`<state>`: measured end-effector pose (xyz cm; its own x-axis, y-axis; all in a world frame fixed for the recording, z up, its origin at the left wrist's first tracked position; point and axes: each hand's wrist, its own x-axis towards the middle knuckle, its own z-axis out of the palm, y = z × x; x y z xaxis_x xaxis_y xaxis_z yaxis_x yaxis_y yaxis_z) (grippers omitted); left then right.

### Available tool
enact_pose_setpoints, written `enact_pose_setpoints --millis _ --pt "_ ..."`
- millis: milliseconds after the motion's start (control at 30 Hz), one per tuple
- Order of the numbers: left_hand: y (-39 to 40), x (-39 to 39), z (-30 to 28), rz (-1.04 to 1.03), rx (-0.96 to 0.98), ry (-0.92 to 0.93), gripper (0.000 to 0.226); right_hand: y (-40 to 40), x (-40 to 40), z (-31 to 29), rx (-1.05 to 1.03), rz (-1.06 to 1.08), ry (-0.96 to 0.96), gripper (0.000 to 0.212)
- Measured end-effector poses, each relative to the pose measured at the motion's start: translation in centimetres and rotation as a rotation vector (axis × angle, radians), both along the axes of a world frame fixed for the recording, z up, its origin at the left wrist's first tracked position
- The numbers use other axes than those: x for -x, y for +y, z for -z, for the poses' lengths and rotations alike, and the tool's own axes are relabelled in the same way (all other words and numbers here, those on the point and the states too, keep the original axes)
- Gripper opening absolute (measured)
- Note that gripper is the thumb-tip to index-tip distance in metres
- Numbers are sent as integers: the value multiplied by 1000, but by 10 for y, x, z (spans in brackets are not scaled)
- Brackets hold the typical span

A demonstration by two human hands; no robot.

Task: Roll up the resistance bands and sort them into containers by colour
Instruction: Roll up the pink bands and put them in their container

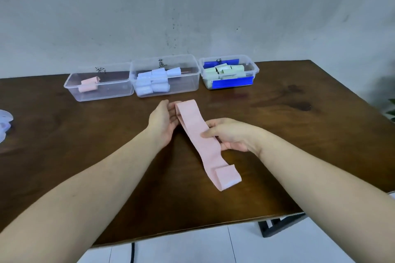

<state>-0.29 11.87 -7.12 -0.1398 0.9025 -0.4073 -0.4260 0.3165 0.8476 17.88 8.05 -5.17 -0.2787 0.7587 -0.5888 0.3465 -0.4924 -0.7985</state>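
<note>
While both hands, left point(163, 123) and right point(229, 134), hold the unrolled pink band point(202, 143), its folded end overhangs bare table point(299, 134).

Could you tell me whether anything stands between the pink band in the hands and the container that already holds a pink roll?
Nothing visible does. The long pink resistance band is held over the dark wooden table, and only bare tabletop lies between it and the lidless clear plastic container at far left holding one pink roll.
</note>
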Motion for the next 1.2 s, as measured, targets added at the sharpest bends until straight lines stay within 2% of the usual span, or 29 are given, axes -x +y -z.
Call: enact_pose_setpoints --millis 133,300,433,600,800,900,967,1200 --pt "19 10 4 44 -16 156 12 1 -5 3 -2 -143 -151 58" --pt "41 7 14 186 -102 373 37 -1 -5 -3 -45 -252 -338 73" --pt "49 -6 12 280 -191 496 47 -6 0 -3 -94 -269 -422 65" --pt "42 -16 11 370 -299 642 33 -15 -9 5 -285 -304 -579 36" --pt "6 -10 21 370 -448 737 28 -37 -24 19 -535 -345 -461 14" --pt "-24 -9 27 422 -528 846 24 -50 -27 25 -634 -334 -407 9" --pt "-47 -8 28 455 -598 932 25 -60 -31 28 -700 -330 -375 7" --pt "-135 7 33 621 -744 1001 22 -100 -50 41 -947 -354 -269 15"
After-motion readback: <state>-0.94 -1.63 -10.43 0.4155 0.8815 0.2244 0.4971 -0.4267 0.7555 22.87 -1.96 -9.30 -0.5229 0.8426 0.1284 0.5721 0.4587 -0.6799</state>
